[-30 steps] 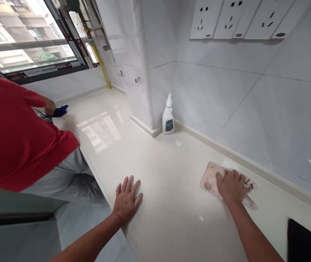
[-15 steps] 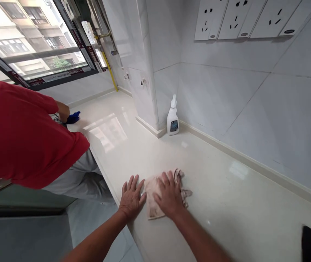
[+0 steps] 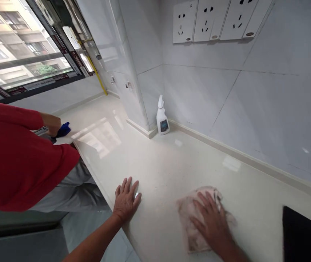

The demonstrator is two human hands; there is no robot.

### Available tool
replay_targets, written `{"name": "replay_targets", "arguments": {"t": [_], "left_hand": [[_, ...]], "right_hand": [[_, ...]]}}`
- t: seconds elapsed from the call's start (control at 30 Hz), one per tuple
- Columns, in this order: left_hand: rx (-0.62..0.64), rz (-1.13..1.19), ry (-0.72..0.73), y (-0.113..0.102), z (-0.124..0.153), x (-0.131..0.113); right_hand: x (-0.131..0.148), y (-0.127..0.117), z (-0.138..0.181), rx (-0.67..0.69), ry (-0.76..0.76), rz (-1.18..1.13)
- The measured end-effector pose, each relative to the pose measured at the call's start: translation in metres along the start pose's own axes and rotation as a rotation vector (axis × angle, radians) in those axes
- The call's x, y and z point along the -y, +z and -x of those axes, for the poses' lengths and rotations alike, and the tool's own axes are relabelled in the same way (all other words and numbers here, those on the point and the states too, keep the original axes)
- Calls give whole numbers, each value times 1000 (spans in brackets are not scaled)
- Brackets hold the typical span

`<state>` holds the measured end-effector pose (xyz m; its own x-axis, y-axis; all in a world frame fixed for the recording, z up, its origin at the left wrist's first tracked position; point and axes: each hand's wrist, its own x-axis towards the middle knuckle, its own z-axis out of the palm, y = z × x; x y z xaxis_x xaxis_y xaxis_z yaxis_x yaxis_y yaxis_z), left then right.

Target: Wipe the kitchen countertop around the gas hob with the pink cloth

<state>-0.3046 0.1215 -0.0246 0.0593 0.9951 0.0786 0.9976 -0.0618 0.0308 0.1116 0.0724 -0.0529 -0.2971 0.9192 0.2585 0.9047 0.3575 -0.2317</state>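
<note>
Flat on the pale countertop (image 3: 155, 163), near its front edge, lies my left hand (image 3: 126, 200), fingers spread and nothing in it. My right hand (image 3: 211, 220) presses on a stained pinkish cloth (image 3: 186, 214), its fingers stretched out and slightly apart over the fabric. The cloth is spread out, bunched at its far right side, and a little blurred. A white spray bottle (image 3: 162, 118) stands upright against the wall corner, apart from both hands.
A person in a red shirt (image 3: 21, 156) leans over the counter at left, a blue cloth (image 3: 63, 130) at their hand. A black flat object (image 3: 302, 236) lies at lower right. Wall sockets (image 3: 210, 22) are above; a tiled column (image 3: 133, 72) juts out behind the counter.
My right hand has slid the cloth to the right and nearer to me, away from my left hand. The left hand stays at the counter edge. The view has turned slightly right.
</note>
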Motion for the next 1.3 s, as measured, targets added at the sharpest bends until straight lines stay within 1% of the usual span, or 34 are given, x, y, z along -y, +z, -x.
{"name": "replay_targets", "arguments": {"t": [0.07,0.13,0.23,0.33,0.4,0.43,0.5,0.6,0.7,0.77,0.87,0.97,1.03,1.1,1.17,1.3], "left_hand": [[5,-8,-4,-1,0,0],[9,-7,-1,-2,-1,-1],[15,-6,4,-4,0,-1],[13,-8,2,-3,1,-1],[7,-8,2,-3,1,-1],[3,-6,2,-2,1,-1],[-2,-3,0,-1,0,0],[-6,-2,8,0,0,0],[-7,-9,16,0,0,0],[-14,-10,8,0,0,0],[-18,-3,4,-2,-1,-1],[-1,-9,9,-4,-1,-4],[9,-10,10,-5,-1,-5],[13,-6,9,-6,-1,-6],[17,-2,2,-6,-1,-6],[25,9,-3,-6,-1,-7]], "right_hand": [[-36,-3,-8,58,175,45],[-75,-10,-18,83,333,72],[-134,-23,-31,75,545,83],[-189,-36,-40,21,749,74],[-215,-43,-43,-23,854,59],[-223,-45,-45,-39,891,53],[-230,-48,-47,-54,931,49],[-219,-47,-47,-53,958,47],[-192,-43,-35,-36,954,57],[-167,-39,-20,-6,895,61],[-120,-32,10,31,761,71],[-69,-21,35,31,634,121],[-41,-12,40,3,592,168],[-21,-4,35,-30,591,207],[-7,2,19,-36,598,224],[18,13,-35,54,533,202]]}}
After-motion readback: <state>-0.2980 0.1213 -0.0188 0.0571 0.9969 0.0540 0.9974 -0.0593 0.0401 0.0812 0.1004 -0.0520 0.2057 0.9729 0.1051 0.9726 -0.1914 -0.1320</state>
